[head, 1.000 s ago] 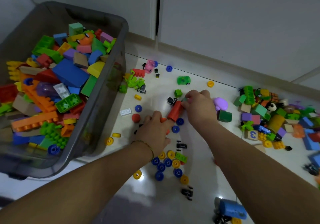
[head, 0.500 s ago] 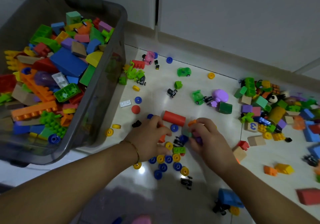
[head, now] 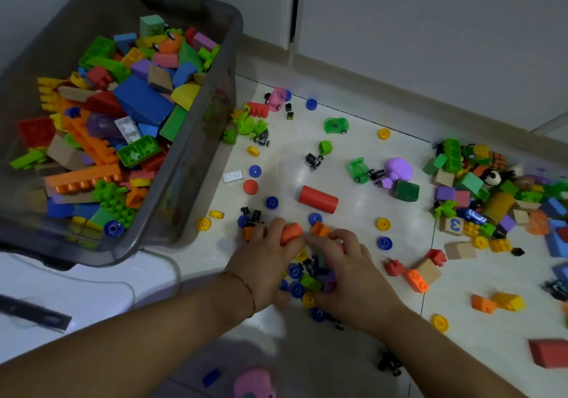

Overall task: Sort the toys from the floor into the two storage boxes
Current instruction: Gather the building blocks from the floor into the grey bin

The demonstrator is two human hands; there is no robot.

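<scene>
- Left hand (head: 264, 262) is clenched round an orange piece (head: 290, 234), low over the middle of the floor (head: 353, 145).
- Right hand (head: 347, 270) sits just beside it, fingers curled over a heap of small wheels and bricks (head: 302, 277). Whether it grips any, I cannot tell.
- Red cylinder (head: 318, 199) lies just beyond both hands.
- Grey storage box (head: 190, 188), brimming with blocks, stands by the floor's wall edge.

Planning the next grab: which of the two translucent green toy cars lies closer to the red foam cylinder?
The translucent green toy car beside the purple plastic toy; the other green car sits alone, farther back towards the wall.
</scene>
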